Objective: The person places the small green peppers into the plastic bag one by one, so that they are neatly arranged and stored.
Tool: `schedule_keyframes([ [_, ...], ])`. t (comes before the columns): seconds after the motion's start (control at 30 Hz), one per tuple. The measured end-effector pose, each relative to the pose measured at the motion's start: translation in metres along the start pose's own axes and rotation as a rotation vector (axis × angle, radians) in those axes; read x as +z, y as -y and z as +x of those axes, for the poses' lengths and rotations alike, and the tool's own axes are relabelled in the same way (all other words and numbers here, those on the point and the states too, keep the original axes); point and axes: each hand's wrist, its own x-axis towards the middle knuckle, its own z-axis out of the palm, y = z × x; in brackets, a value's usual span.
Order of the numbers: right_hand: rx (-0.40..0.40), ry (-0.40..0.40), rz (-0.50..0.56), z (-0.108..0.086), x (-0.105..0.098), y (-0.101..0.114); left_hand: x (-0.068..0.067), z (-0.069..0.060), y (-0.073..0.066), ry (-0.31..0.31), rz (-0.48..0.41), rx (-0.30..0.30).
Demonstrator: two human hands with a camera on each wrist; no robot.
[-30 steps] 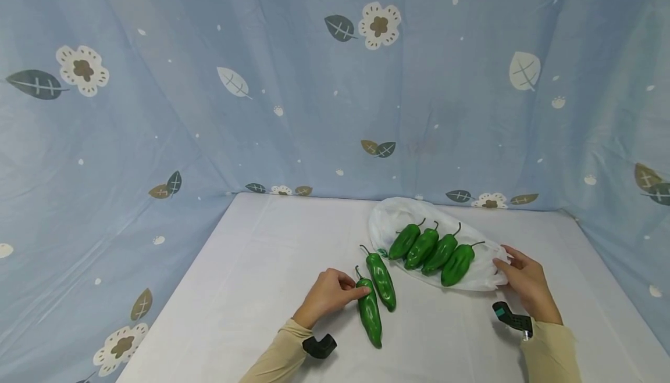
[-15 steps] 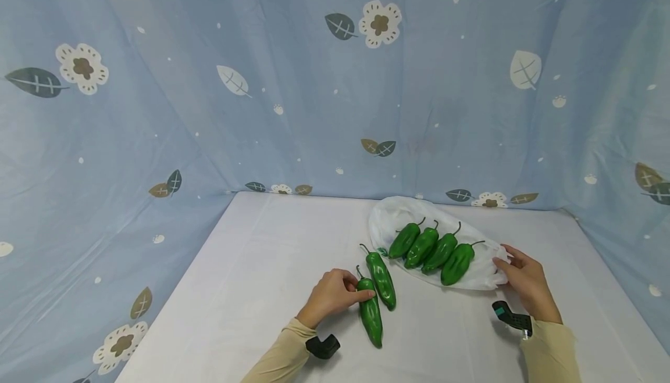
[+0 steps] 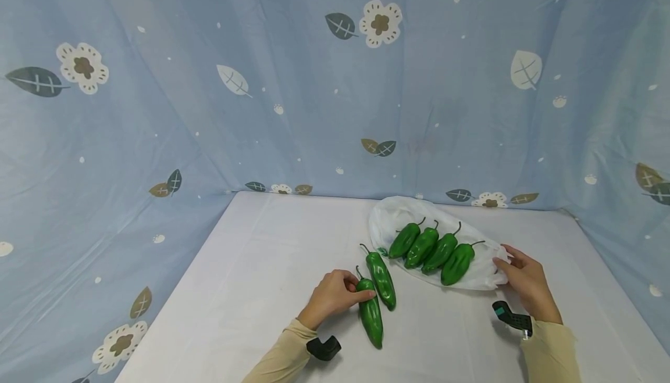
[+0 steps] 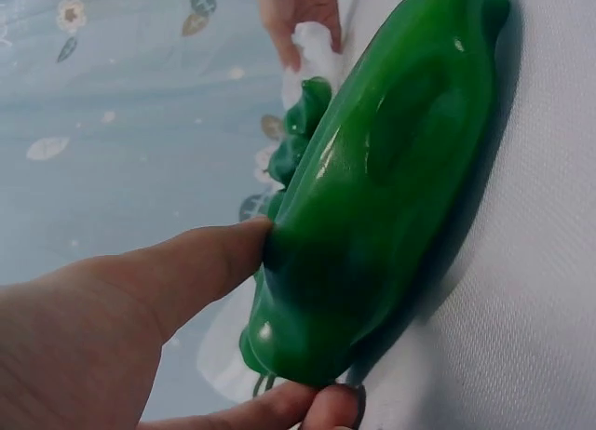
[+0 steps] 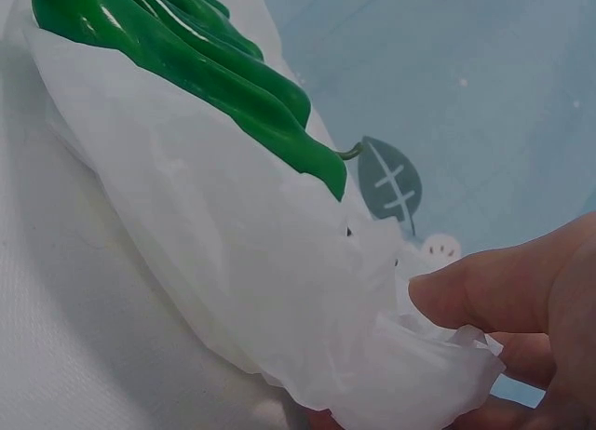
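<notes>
My left hand point(image 3: 335, 296) pinches a green pepper point(image 3: 371, 319) near its stem end, thumb on top and fingers at the stem side. That pepper point(image 4: 391, 179) lies on the white table, filling the middle of the left wrist view. A second green pepper point(image 3: 382, 281) rests just to its right, untouched. Farther right, several green peppers point(image 3: 439, 253) lie in a slanting row on a white plastic bag point(image 3: 478, 278). My right hand point(image 3: 527, 281) grips the bag's right end between thumb and fingers; the bunched plastic point(image 5: 419, 374) shows in the right wrist view.
The white tabletop point(image 3: 277, 255) reaches back to a blue patterned curtain point(image 3: 293, 81), which hangs behind and at both sides. A black wrist device point(image 3: 323, 348) sits at my left wrist, another black device point(image 3: 512, 318) at my right.
My left hand has shifted very slightly right, its thumb lying farther across the pepper. The right hand and the bag have stayed in place.
</notes>
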Motion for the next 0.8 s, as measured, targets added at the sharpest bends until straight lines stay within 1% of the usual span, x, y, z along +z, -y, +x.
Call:
schedule_keyframes([
  [0.07, -0.002, 0.003, -0.006, 0.0, 0.0, 0.0, 0.001, -0.001, -0.001, -0.004, 0.01, 0.003],
  [0.23, 0.005, 0.015, 0.013, 0.0, 0.0, 0.0, 0.003, -0.005, -0.004, -0.019, 0.064, 0.054],
  [0.3, 0.011, 0.017, 0.025, 0.0, 0.0, 0.0, 0.005, -0.006, -0.006, -0.018, 0.074, 0.064],
  [0.47, 0.015, 0.011, 0.036, 0.001, 0.001, -0.002, 0.004, -0.009, -0.01, -0.01, 0.063, 0.059],
  [0.57, 0.006, 0.003, 0.027, 0.001, 0.001, -0.001, 0.002, -0.009, -0.011, -0.007, 0.044, 0.069],
  [0.67, 0.007, -0.006, 0.012, 0.002, 0.002, -0.001, -0.001, -0.008, -0.01, -0.009, 0.03, 0.076],
  [0.8, 0.011, -0.004, 0.021, 0.002, 0.002, -0.002, -0.003, -0.006, -0.007, -0.02, 0.027, 0.074],
])
